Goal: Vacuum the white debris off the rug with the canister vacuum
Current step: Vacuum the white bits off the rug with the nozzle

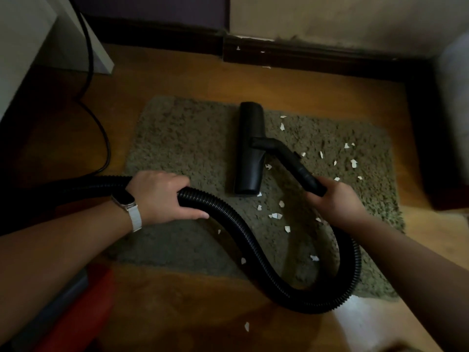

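While your left hand point(161, 196) grips the ribbed hose point(314, 304) and your right hand point(335, 199) holds the wand point(302, 171), the floor head point(250, 148) rests on the rug point(182, 138); that slack loop could scatter the white scraps point(276, 215) beside it.

Hose point(223, 207) — beyond left edge

This is a dimly lit room in a home. A warm wooden floor point(190, 77) carries a small shaggy olive rug point(182, 143), with the ribbed hose point(218, 204) of a household vacuum lying across it. A dark skirting board point(304, 55) runs along the foot of a scuffed painted wall point(330, 16), and a black cable point(89, 52) trails down past white furniture point(15, 59) on the left.
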`<state>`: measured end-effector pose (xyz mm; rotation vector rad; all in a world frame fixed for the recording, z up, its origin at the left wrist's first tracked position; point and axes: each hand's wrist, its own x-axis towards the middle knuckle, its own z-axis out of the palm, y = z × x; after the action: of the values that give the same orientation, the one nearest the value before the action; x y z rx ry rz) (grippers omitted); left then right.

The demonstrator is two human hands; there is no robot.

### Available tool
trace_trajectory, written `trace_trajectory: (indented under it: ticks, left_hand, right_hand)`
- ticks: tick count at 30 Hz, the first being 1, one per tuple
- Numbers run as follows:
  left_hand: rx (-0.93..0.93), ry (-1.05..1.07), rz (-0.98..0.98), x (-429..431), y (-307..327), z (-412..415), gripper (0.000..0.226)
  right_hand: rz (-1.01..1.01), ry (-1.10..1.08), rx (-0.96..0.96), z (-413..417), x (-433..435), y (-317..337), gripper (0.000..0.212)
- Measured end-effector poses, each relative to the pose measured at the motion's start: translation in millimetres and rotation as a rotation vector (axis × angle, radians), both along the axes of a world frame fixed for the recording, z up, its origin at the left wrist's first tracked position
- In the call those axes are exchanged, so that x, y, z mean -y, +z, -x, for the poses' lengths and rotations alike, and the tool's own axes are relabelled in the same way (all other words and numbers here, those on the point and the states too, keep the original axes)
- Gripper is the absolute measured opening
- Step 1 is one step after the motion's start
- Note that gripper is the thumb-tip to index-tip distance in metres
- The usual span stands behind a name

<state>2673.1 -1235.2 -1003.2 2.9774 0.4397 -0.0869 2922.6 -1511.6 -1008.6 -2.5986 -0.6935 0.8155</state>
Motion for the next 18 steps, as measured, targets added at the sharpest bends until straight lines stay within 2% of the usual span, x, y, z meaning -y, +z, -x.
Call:
trace_trajectory:
  ticks: [3,10,18]
  left_hand:
    - [0.006,0.010,-0.003,2,2,-7,0.082]
    - [-0.011,0.007,0.025,13,9,-28,0.095]
    - [-0.050,0.007,-0.004,19,16,-41,0.087]
  right_hand:
    - [-0.021,-0.065,0.039,-9,12,3,0.015]
    - [0.018,-0.154,0.054,-35,36,0,0.019]
    - [0.068,-0.179,-0.009,-58,26,-1,0.031]
